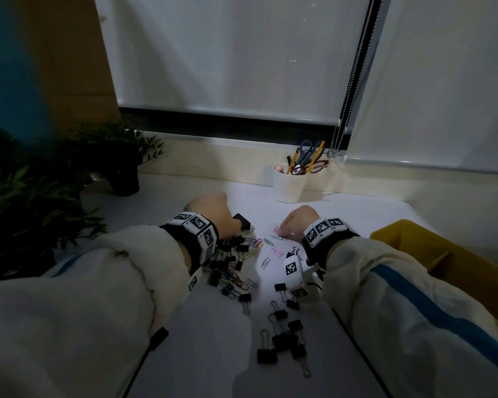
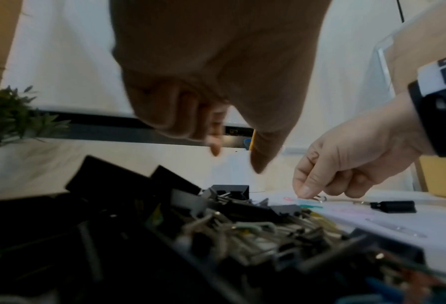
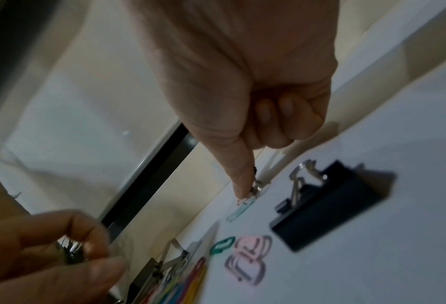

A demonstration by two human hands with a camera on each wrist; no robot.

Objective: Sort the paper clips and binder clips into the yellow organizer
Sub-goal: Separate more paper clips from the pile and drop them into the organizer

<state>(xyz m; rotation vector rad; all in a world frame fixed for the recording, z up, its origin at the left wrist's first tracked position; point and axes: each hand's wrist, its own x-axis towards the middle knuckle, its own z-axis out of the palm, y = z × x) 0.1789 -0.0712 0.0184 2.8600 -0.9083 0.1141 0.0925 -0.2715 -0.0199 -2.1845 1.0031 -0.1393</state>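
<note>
My left hand [image 1: 233, 225] hovers over a heap of black binder clips [image 1: 227, 259] [image 2: 242, 226]. Its thumb and forefinger point down, apart, with nothing between them, in the left wrist view [image 2: 237, 158]. My right hand [image 1: 282, 232] [image 2: 312, 195] pinches a paper clip [image 3: 255, 188] against the table, its other fingers curled. Coloured paper clips [image 1: 259, 245] [image 3: 250, 259] lie scattered between the hands. One black binder clip [image 3: 330, 205] sits just under the right wrist. The yellow organizer [image 1: 408, 239] stands at the right, mostly behind my right sleeve.
More black binder clips [image 1: 282, 337] lie loose on the white table [image 1: 213, 354] nearer me. A white cup [image 1: 288, 185] with scissors and pencils stands at the back by the window ledge. Potted plants [image 1: 41, 196] fill the left side.
</note>
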